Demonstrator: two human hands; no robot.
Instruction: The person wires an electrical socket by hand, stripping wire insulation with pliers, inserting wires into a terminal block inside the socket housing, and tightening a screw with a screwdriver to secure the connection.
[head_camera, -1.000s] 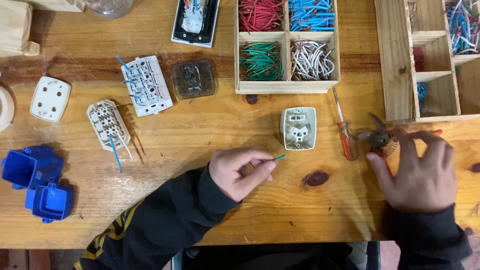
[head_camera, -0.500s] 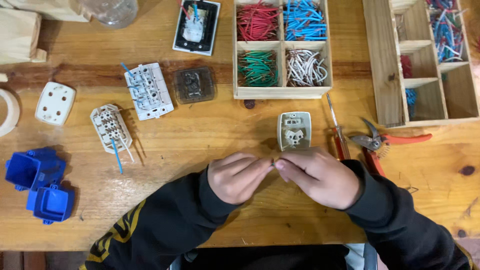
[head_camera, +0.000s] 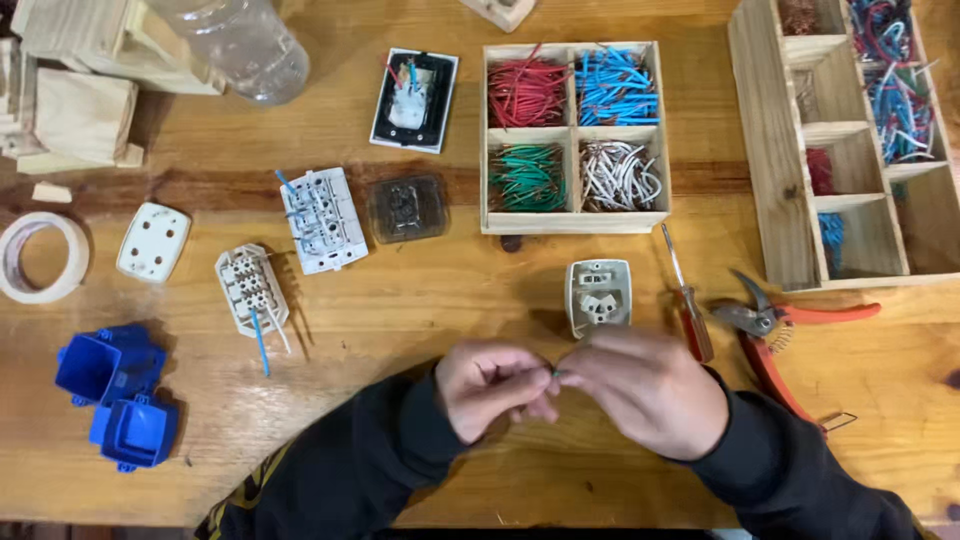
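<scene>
Wooden planks form the surface (head_camera: 420, 300), where a 4-compartment wire tray (head_camera: 574, 212) and red-handled cutters (head_camera: 790, 330) are laid. A short green wire (head_camera: 555, 373) is pinched between the fingers of the left hand (head_camera: 495, 385) and right hand (head_camera: 645, 392), its long axis running left to right, just below a grey socket insert (head_camera: 598, 295). Both hands are equally near.

I see a short green wire (head_camera: 556, 373), mostly hidden, pinched between the fingertips of my left hand (head_camera: 490, 385) and right hand (head_camera: 645, 390), held level just above the wooden table, near the beige socket insert.
</scene>
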